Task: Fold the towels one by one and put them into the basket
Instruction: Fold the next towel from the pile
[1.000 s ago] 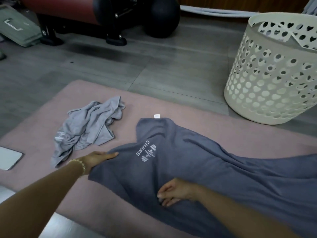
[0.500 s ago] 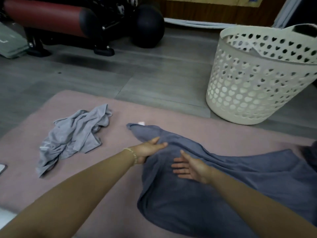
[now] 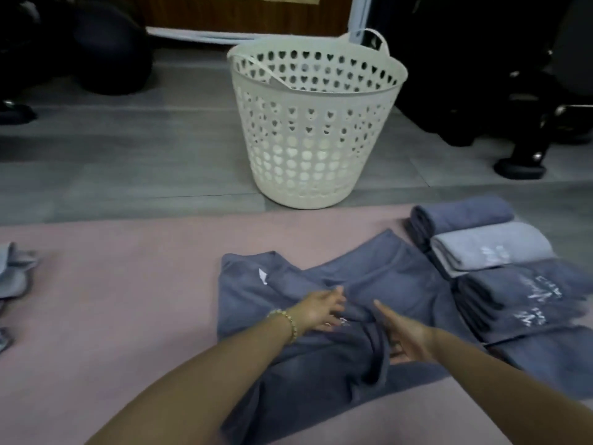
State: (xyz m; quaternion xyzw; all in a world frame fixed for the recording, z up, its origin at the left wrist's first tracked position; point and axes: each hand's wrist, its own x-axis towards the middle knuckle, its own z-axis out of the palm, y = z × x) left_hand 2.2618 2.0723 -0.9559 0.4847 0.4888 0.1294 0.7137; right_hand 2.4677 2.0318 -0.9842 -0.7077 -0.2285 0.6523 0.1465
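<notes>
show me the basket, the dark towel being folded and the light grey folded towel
basket (image 3: 308, 139), head view, on its perforated front wall
dark towel (image 3: 247, 303), head view, on its flat left part
light grey folded towel (image 3: 481, 248), head view, on its top face

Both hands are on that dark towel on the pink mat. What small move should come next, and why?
Probably sweep both hands outward to flatten the dark towel: a ridge of cloth is bunched between the left hand and right hand, too rumpled for a neat fold.
</notes>
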